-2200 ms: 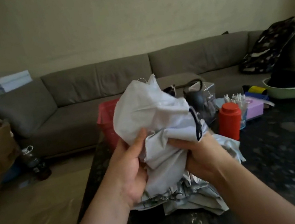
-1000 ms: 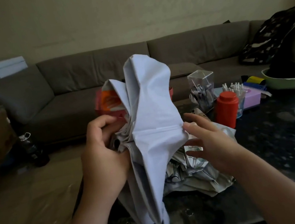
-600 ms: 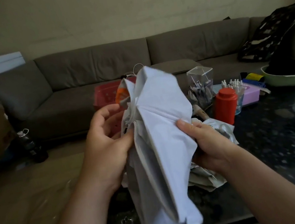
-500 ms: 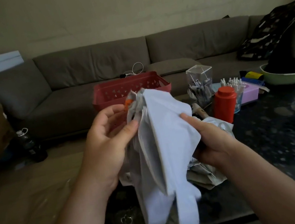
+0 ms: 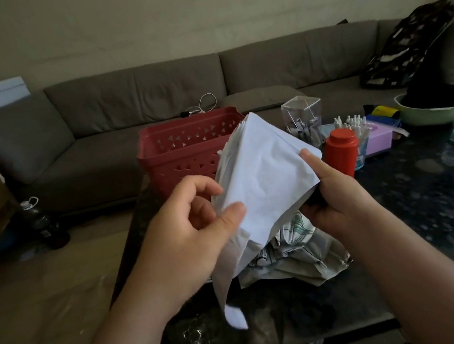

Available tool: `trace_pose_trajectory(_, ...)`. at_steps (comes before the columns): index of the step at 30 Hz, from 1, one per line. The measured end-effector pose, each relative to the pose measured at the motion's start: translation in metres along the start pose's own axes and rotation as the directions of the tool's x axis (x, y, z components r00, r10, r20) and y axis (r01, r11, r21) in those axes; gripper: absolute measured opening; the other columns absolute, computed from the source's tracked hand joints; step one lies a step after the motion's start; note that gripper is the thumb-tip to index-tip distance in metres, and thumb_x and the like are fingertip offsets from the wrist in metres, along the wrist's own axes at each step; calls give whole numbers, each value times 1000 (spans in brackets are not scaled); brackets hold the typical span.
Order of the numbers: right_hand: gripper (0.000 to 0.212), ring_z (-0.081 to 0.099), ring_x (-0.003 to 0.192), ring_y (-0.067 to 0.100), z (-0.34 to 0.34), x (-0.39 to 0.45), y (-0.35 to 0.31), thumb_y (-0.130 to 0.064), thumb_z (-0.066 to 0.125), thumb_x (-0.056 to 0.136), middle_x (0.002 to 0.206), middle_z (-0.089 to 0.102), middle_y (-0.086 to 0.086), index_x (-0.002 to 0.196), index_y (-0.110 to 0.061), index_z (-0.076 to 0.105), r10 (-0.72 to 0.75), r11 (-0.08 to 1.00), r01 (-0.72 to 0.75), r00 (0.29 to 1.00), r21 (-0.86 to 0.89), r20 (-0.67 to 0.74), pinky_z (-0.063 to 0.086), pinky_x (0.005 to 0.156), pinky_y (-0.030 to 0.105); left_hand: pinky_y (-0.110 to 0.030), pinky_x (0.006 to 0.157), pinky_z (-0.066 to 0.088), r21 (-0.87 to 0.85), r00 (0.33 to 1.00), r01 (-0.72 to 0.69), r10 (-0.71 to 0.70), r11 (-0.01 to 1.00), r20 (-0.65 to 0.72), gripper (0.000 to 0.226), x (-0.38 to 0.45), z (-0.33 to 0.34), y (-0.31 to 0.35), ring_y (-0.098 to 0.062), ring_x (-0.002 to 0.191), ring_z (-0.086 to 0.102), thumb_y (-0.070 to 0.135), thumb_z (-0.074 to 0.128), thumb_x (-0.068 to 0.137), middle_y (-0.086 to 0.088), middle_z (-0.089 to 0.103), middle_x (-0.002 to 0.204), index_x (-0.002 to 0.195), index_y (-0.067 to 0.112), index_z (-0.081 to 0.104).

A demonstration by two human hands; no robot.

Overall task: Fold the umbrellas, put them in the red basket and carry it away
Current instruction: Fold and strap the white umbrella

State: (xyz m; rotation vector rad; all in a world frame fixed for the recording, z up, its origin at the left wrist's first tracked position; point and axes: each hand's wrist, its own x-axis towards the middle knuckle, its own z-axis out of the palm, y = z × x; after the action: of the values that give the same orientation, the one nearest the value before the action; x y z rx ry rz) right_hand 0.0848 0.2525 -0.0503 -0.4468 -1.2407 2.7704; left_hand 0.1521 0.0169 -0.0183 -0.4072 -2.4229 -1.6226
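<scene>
Head view: smooth white umbrella (image 5: 266,177) fabric

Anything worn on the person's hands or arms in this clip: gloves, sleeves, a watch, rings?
Nothing shows. The left hand and right hand are bare, without gloves, and both forearms are uncovered to the bottom edge of the frame. No watch, ring or band is visible.

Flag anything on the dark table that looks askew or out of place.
The patterned grey umbrella lies crumpled and unfolded on the dark table, beneath the white umbrella that both hands are gripping. The red plastic basket sits upright. Nothing looks spilled.
</scene>
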Motion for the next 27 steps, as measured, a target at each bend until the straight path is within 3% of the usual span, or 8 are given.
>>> trace_pose_trajectory(3, 22, 78, 103, 30, -1, 1, -6, -24, 79, 93, 109, 80, 12, 107, -8, 73, -10, 999, 10, 1000, 31, -10, 62, 94, 47, -38, 80, 62, 17, 998, 60, -61, 998, 27, 51, -3, 6, -6, -7, 88, 71, 37, 86, 84, 18, 65, 97, 111, 59, 50)
trace_pose_trajectory(6, 28, 79, 100, 31, -5, 4, -11, -24, 82, 89, 111, 80, 13, 110, -7, 73, -23, 999, 25, 999, 43, -38, 63, 92, 48, -38, 79, 65, -169, 989, 133, -120, 977, 83, 70, -6, 11, -8, -16, 87, 78, 15, 88, 84, 8, 71, 101, 126, 55, 48)
trace_pose_trajectory(8, 31, 79, 99, 29, -6, 5, -14, -26, 83, 88, 113, 79, 12, 111, -8, 72, -46, 998, 48, 997, 36, -57, 63, 92, 50, -36, 73, 64, -150, 994, 103, -99, 983, 35, 73, -6, 11, -9, -21, 80, 78, 13, 87, 85, 5, 70, 97, 132, 52, 47)
trace_pose_trajectory(13, 34, 78, 101, 29, -10, 6, -17, -28, 84, 88, 119, 77, 12, 114, -9, 72, -90, 996, 88, 993, -23, -80, 64, 86, 47, -38, 65, 64, -90, 990, 140, -140, 986, 8, 63, -5, 10, -12, -23, 67, 75, 20, 86, 86, 9, 67, 90, 130, 46, 50)
trace_pose_trajectory(16, 38, 78, 101, 29, -12, 5, -15, -30, 83, 89, 119, 76, 11, 120, -12, 70, -137, 987, 130, 988, -97, -68, 64, 83, 44, -36, 63, 62, -261, 980, 198, -186, 945, 68, 50, -5, 7, -3, -24, 63, 72, 18, 82, 87, 0, 66, 87, 125, 40, 57)
trace_pose_trajectory(20, 64, 76, 105, 31, -17, 8, -11, -33, 88, 84, 126, 72, 9, 139, -15, 60, -240, 943, 222, 970, -247, -43, 65, 85, 48, -31, 52, 55, -501, 974, 224, -173, 836, 147, 53, -4, -4, 18, -24, 53, 62, 15, 80, 73, -3, 65, 85, 121, 31, 65)
trace_pose_trajectory(24, 81, 75, 107, 31, -17, 8, -2, -50, 88, 79, 134, 68, 6, 148, -23, 52, -260, 864, 240, 965, -443, 16, 65, 81, 48, -27, 54, 58, -644, 988, 151, -136, 750, 73, 40, -1, -12, 40, -17, 55, 64, 10, 72, 73, -4, 65, 84, 112, 19, 69)
trace_pose_trajectory(27, 91, 75, 106, 28, -11, 3, 8, -71, 76, 70, 133, 68, 7, 147, -27, 53, -280, 786, 260, 959, -561, 52, 65, 79, 45, -24, 54, 57, -716, 995, 73, -98, 694, 7, 30, 8, -21, 58, -10, 57, 64, 10, 69, 75, -3, 67, 80, 104, 18, 70)
